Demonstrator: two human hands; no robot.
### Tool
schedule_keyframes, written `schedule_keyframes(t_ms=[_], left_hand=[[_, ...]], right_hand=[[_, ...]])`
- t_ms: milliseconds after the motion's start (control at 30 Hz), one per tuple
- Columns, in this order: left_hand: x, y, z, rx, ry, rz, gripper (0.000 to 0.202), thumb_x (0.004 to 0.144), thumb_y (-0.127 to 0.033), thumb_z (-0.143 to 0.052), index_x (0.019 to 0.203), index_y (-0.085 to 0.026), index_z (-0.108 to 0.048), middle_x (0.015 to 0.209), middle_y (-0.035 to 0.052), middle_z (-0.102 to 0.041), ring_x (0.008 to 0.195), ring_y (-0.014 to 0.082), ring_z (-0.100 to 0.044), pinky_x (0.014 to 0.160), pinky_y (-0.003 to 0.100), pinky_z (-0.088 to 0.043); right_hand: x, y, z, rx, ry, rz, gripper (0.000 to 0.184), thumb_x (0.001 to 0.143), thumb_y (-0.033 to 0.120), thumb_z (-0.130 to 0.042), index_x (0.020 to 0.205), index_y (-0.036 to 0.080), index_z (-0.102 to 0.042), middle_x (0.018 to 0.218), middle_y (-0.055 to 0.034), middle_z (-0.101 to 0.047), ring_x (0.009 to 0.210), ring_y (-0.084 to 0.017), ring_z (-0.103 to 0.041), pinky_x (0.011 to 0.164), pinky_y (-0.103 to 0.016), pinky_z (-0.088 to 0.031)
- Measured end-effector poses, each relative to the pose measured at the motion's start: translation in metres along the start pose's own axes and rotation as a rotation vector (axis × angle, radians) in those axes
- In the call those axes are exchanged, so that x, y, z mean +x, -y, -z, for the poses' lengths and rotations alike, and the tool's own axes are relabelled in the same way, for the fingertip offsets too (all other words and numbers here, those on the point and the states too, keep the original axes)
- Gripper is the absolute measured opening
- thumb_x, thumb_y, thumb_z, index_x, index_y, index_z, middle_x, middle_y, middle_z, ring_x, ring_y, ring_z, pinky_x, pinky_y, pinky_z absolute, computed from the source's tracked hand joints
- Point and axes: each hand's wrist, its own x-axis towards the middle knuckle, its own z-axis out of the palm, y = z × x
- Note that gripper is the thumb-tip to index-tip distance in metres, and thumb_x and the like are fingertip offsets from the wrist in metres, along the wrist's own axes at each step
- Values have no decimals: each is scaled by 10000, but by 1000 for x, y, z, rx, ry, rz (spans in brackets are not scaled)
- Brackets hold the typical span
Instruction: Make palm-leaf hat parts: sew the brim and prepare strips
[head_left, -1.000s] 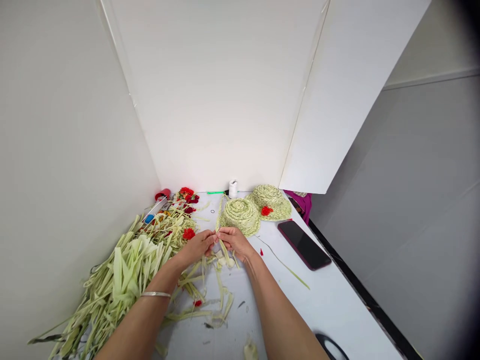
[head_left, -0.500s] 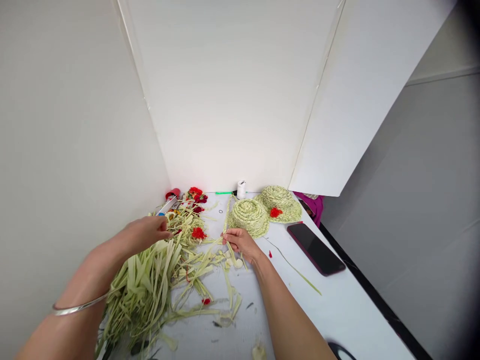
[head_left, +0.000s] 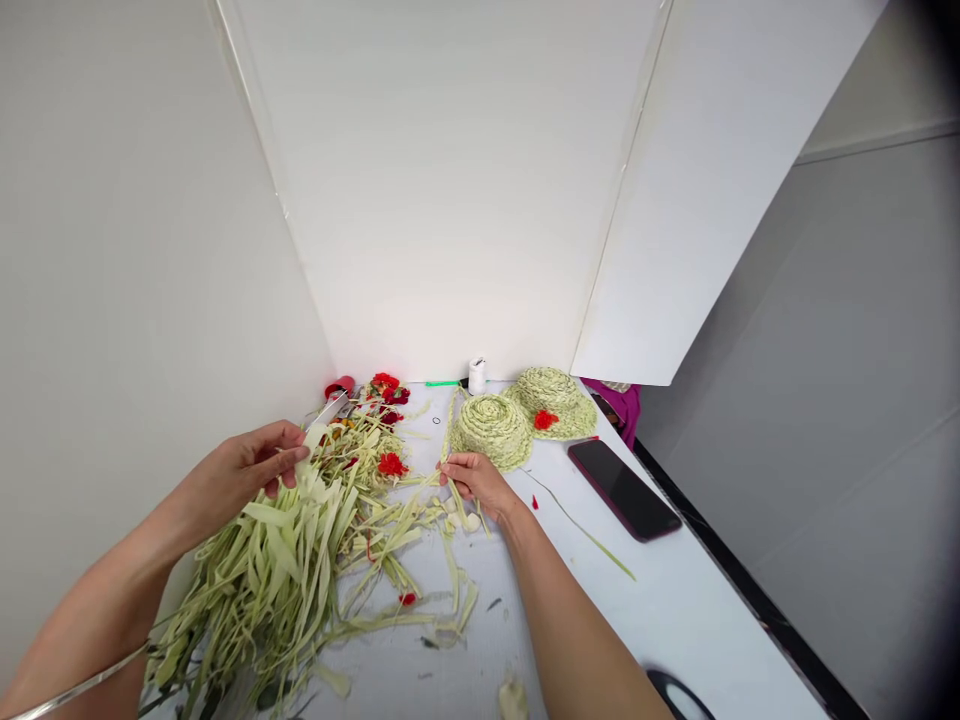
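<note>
My left hand [head_left: 259,462] is over the big heap of pale green leaf strips [head_left: 300,545], its thumb and fingers closed on the end of one pale leaf strip [head_left: 315,437]. Near the middle of the table, my right hand [head_left: 474,478] pinches a thin plaited braid [head_left: 450,425], with loose strip ends hanging below the fingers. That braid runs up beside a small woven hat [head_left: 491,430] just beyond my right hand. A second woven hat [head_left: 555,385] sits behind it, bearing a red flower [head_left: 546,420].
A black phone [head_left: 624,490] lies on the right of the white table [head_left: 592,610]. A white thread spool [head_left: 477,376] and a green stick [head_left: 442,383] are by the back wall. Red flowers [head_left: 390,465] and a red cup [head_left: 340,386] are at the left back.
My left hand has moved left and has taken hold of a leaf strip from the heap. My right hand keeps its pinch on the braid. The view has shifted slightly.
</note>
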Motion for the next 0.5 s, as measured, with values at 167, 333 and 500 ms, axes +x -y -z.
schedule_keyframes(t_ms=[167, 333, 500], left_hand=[[0, -19, -18, -255, 41, -91, 262, 853, -495, -558, 833, -235, -583, 847, 5, -678, 845, 196, -634, 794, 286, -506], [-2, -27, -29, -150, -5, -153, 277, 873, -500, -526, 995, -261, -597, 1076, 3, -688, 1029, 218, -605, 884, 280, -464], [-4, -17, -29, -63, -58, -181, 287, 882, -500, -499, 1033, -265, -566, 1107, 24, -665, 1020, 230, -596, 842, 290, -468]], right_hand=[[-1, 1, 0, 7, 0, -17, 326, 656, 417, -762, 747, 116, -673, 678, -12, -629, 418, -29, -259, 396, -214, -125], [-2, 4, -1, 6, 4, -15, 338, 655, 427, -769, 735, 114, -672, 672, -5, -624, 418, -25, -261, 399, -218, -126], [-3, 6, -2, 6, 7, -13, 349, 647, 439, -778, 703, 117, -656, 665, -2, -621, 418, -22, -258, 403, -218, -118]])
